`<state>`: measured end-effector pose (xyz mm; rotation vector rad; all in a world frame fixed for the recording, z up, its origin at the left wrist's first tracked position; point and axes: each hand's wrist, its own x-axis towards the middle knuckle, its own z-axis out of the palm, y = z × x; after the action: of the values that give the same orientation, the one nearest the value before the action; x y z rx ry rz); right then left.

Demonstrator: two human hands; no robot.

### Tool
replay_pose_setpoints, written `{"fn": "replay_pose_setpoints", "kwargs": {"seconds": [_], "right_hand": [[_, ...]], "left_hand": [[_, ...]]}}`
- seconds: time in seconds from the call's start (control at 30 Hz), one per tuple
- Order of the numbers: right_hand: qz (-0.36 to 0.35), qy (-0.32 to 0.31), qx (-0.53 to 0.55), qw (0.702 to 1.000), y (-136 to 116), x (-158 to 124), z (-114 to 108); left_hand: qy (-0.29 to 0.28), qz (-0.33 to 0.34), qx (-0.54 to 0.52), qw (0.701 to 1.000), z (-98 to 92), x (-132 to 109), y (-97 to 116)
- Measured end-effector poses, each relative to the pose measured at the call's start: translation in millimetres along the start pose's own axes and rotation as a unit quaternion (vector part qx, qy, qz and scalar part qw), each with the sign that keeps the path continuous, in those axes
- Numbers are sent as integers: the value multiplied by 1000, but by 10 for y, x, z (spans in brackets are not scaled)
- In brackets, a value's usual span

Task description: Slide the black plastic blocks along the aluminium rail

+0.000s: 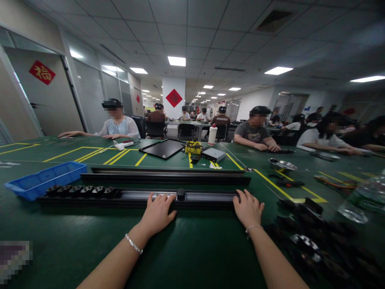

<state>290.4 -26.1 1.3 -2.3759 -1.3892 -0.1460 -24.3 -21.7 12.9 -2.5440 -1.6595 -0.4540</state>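
A long black rail (207,196) lies across the green table in front of me. Several small black blocks (87,190) sit in a row at its left end, and a single black block (181,194) stands in its channel near the middle. My left hand (159,212) rests on the rail just left of that single block, fingers spread. At the rail's right end lies my right hand (249,208), its fingers apart over the edge. Behind it is a second black rail (168,176), which neither hand touches.
A blue tray (48,178) stands at the left. Dark parts (313,237) are heaped at the right near a plastic bottle (363,196). Farther back are a metal bowl (282,164), a black panel (164,148), a grey box (213,154) and seated people.
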Motion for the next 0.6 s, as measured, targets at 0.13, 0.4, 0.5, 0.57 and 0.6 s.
{"fn": "replay_pose_setpoints", "kwargs": {"seconds": [0.13,0.4,0.5,0.57,0.6], "right_hand": [[-3,-2,-1,1000,-1,-2,-7],[-1,-14,0,1000,-1,9,-20],[-2,-17,1,1000,-1,9,-21],[-2,-19,3,1000,-2,8,-25],[-1,-18,4,1000,-4,8,-29]], "left_hand": [[6,19,1,1000,58,-8,47],[-3,24,-4,1000,43,3,93],[-5,18,-3,1000,24,8,101],[-9,13,-3,1000,21,12,103],[-10,12,-4,1000,22,14,103]]}}
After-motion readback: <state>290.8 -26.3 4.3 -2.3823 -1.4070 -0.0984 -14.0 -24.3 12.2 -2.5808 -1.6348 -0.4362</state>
